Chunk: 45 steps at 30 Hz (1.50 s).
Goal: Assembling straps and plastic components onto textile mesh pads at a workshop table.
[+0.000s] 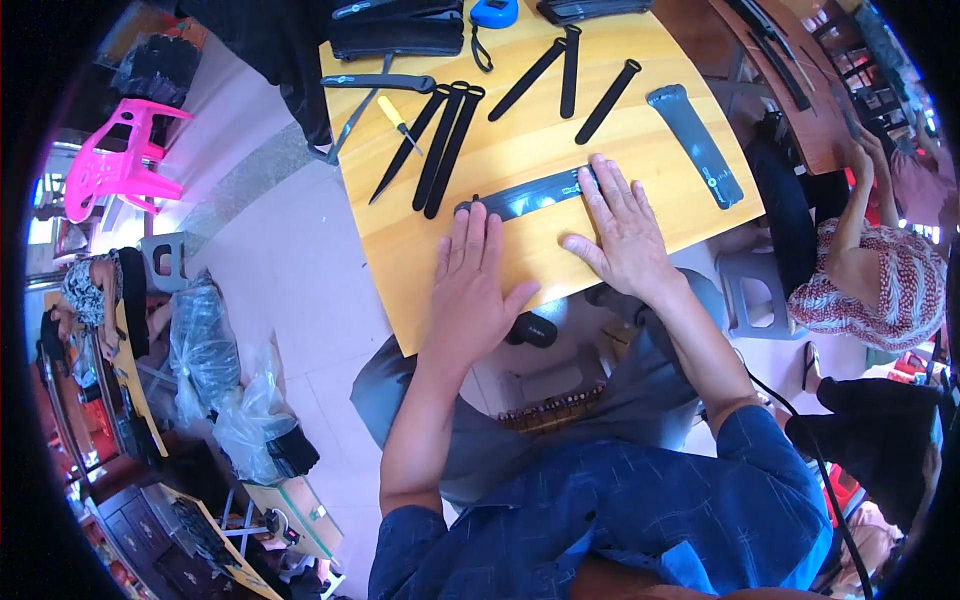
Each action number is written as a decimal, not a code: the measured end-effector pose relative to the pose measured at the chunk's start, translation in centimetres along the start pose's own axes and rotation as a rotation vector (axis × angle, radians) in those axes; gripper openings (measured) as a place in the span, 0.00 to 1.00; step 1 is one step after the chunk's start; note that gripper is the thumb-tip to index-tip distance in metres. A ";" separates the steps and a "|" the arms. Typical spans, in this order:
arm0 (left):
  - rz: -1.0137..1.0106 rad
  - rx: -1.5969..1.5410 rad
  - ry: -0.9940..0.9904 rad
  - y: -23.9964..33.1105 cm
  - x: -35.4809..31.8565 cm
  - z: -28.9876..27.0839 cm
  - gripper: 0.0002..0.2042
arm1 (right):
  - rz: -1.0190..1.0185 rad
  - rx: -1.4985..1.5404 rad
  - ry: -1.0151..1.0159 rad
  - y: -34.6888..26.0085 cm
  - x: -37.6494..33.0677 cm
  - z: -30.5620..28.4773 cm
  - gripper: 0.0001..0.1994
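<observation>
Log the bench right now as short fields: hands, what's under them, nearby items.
Left hand: flat, fingertips at the strip's left end
Right hand: flat, fingers at its right end
Between hands: dark, shiny flat strip
Beyond: black looped straps, yellow-handled tool
Far edge: blue device
Right side: second shiny strip

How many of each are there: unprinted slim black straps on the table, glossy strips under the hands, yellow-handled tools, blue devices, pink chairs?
Unprinted slim black straps: 6
Glossy black strip under the left hand and right hand: 1
Yellow-handled tool: 1
Blue device: 1
Pink chair: 1
Total: 10
</observation>
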State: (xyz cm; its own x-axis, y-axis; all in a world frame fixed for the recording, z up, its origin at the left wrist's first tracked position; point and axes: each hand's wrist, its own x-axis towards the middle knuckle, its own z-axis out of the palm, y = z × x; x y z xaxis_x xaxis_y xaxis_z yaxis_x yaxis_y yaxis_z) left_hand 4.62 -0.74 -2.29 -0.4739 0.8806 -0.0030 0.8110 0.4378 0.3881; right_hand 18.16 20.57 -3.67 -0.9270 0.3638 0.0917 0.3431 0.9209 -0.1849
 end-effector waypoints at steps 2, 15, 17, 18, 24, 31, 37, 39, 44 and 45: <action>-0.004 0.018 0.045 0.0 -0.1 0.6 0.45 | 0.079 -0.014 -0.021 -0.7 0.1 -0.5 0.47; 0.006 0.013 0.066 -0.3 -0.4 0.8 0.45 | 0.097 -0.031 -0.022 -0.5 -1.2 0.4 0.46; -0.074 0.065 0.054 -0.6 -0.8 0.9 0.46 | 0.086 -0.054 -0.023 -0.5 -1.2 0.4 0.47; -0.068 0.068 0.050 -0.5 -0.9 0.9 0.46 | 0.094 -0.051 -0.021 -0.6 -1.3 0.2 0.47; -0.047 0.102 0.039 -0.7 -0.9 0.7 0.45 | 0.126 -0.062 -0.032 -0.6 -1.5 -0.1 0.47; -0.009 -0.004 0.201 -0.8 -1.3 0.3 0.39 | 0.218 -0.004 0.123 0.9 0.3 -1.0 0.39; 0.233 -0.208 0.383 -0.6 -0.8 -0.1 0.22 | 0.074 0.090 0.397 4.8 7.6 -0.4 0.20; 0.267 -0.228 0.424 -0.4 -0.6 -0.2 0.18 | 0.044 0.102 0.389 5.4 9.3 -0.2 0.18; 0.282 -0.239 0.432 -0.5 -0.7 -0.6 0.15 | -0.009 0.147 0.316 6.7 11.2 -0.5 0.12; 0.291 -0.244 0.426 -0.4 -0.7 -0.7 0.15 | -0.074 0.175 0.334 7.0 11.2 -0.4 0.09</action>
State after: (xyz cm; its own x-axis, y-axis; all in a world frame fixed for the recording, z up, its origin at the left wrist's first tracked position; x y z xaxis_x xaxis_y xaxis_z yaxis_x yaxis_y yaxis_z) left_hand 4.35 -1.69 -1.79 -0.3803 0.7854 0.4884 0.8502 0.0890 0.5189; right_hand 10.22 31.15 -3.52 -0.8378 0.3494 0.4195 0.2193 0.9190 -0.3275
